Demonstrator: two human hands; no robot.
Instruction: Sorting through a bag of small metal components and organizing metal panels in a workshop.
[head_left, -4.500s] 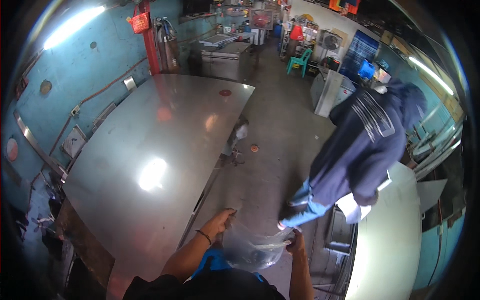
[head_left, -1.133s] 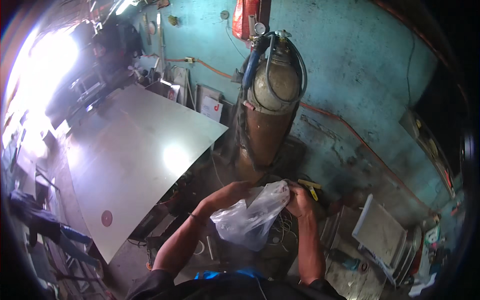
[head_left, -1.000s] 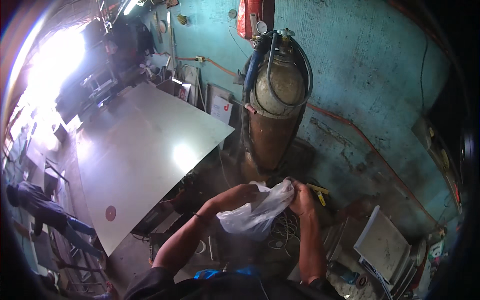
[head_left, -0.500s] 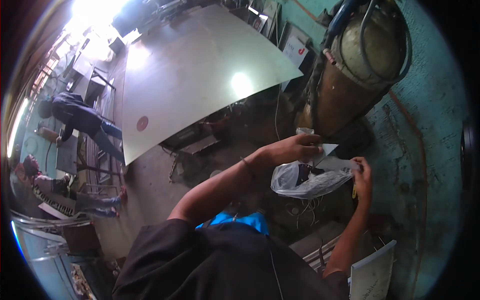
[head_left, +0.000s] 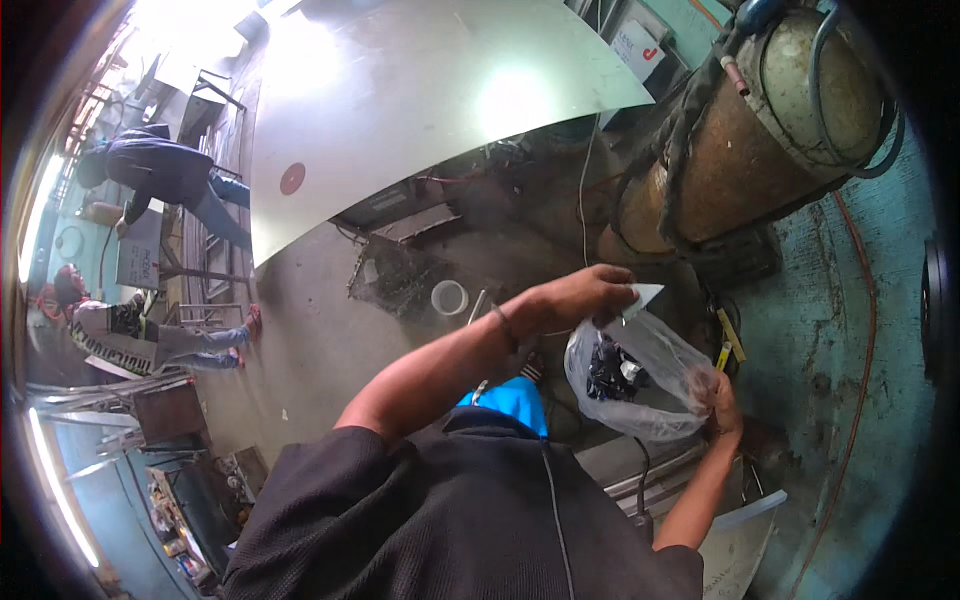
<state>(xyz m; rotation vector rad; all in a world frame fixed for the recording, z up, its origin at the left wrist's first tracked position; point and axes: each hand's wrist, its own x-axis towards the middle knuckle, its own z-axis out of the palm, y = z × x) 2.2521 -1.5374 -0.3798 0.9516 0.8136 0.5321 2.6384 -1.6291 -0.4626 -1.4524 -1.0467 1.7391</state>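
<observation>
- Presently, the transparent plastic bag [head_left: 662, 345] was at four o'clock from the middle of the view, in front of the person's body, with its mouth spread open between both hands.
- The left hand [head_left: 598, 294] was at eleven o'clock of the bag; its fingers were bent and clamped on a small white piece [head_left: 645, 297], which pointed over the rim. Whether these fingers also pressed the plastic, I cannot tell.
- The right hand [head_left: 723, 408] was at the opposite side, between three and four o'clock of the bag, and its fingers were pinched together on the rim.
- Inside the bag, toward nine o'clock, there lay dark crumpled material [head_left: 604, 375] with a small whitish object [head_left: 631, 371].
- At two o'clock of the bag, just beside it, was a yellow tool [head_left: 731, 335].
- The rusty gas cylinder [head_left: 690, 165] stood at two o'clock of the view, and the large metal sheet [head_left: 400, 110] extended at eleven.
- Two co-workers [head_left: 160, 180] were at nine and ten o'clock.
</observation>
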